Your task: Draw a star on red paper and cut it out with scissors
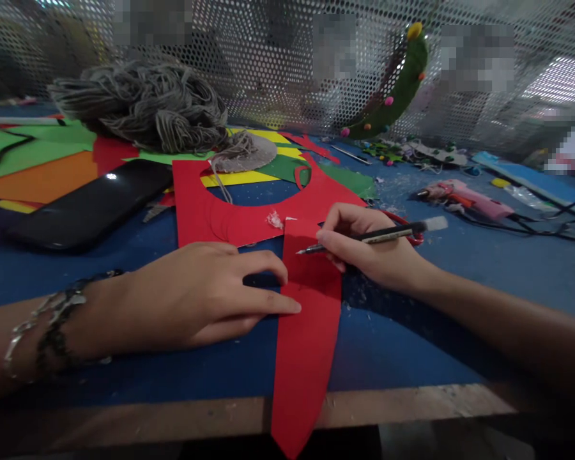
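Note:
A long red paper piece point(309, 332) with a pointed lower end lies in front of me, its tip hanging past the table's near edge. My left hand point(206, 297) rests on its left side, fingers stretched out and fingertips touching the paper. In my right hand point(368, 246) a black pen point(388, 234) is gripped, with its point at the upper part of the paper. Just behind is a larger red paper sheet point(191, 211) with a round cut-out. A red looped handle point(416, 239) shows partly behind my right hand.
A black phone point(91, 204) lies at left, near a heap of grey yarn point(148, 105). Orange paper point(43, 176) and other coloured sheets spread behind. At right are a pink glue gun point(479, 199) and its cables. A perforated metal screen point(268, 70) rises at the back.

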`<state>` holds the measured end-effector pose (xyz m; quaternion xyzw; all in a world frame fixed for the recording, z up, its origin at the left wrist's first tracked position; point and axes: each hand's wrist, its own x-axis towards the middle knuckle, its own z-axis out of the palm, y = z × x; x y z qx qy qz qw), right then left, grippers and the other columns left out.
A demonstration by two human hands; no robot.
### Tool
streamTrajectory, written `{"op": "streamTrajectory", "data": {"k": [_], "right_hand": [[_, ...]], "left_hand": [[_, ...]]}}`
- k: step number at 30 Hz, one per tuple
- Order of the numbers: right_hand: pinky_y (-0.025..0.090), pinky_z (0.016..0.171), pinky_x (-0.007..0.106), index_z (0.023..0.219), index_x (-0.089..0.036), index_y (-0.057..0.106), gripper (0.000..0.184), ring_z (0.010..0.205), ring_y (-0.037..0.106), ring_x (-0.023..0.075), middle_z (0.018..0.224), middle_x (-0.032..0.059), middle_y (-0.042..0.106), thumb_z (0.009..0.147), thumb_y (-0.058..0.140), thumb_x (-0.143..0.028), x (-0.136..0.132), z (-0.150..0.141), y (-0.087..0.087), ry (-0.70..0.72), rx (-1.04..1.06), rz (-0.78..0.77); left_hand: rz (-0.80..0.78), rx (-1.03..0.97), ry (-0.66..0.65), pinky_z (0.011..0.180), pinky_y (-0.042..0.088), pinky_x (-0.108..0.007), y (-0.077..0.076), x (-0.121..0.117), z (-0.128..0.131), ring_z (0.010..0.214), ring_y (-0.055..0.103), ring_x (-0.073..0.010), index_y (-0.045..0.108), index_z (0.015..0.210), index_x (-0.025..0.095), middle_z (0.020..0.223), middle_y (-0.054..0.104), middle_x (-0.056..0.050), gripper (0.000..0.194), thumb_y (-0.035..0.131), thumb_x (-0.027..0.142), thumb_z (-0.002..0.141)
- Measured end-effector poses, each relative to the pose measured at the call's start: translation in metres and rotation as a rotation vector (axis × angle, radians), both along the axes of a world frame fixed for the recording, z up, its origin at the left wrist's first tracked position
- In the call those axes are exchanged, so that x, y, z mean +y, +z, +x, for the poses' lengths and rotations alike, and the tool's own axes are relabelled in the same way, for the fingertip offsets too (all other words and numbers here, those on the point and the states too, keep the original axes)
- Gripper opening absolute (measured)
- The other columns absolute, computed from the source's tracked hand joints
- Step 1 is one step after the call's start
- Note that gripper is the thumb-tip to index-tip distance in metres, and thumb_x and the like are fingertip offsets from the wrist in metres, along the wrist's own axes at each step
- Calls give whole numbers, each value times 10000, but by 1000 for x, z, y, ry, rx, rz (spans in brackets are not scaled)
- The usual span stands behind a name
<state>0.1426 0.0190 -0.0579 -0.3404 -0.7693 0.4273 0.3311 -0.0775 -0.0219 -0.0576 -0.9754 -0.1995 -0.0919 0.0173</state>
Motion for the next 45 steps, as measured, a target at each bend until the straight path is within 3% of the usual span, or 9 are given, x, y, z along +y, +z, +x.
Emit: {"op": "streamTrajectory", "data": {"k": [5,21,45], "right_hand": [[311,349,128,601,-156,412,188,360,404,12,464,-74,457,775,479,-140,1,-1,1,-31,-33,-28],[310,352,120,614,-150,419,184,358,414,7,459,-79,443,785,488,-164,0,-2,2,-49,-99,-12],[229,389,174,546,-165,379,224,411,318,36,448,-70,375,747,478,-153,1,6,4,47,-143,40]], "left_hand": [[13,10,0,608,442,-254,2,0,1,716,577,-143,519,1146,290,1108,541,-50,360,308,204,867],[-60,0,31,696,450,-270,0,-1,1,796,575,-155,509,1150,301,1120,527,-44,355,326,204,861],[-79,2,51,671,457,-281,3,-3,1,772,566,-157,496,1159,302,1110,519,-49,346,299,232,884]]}}
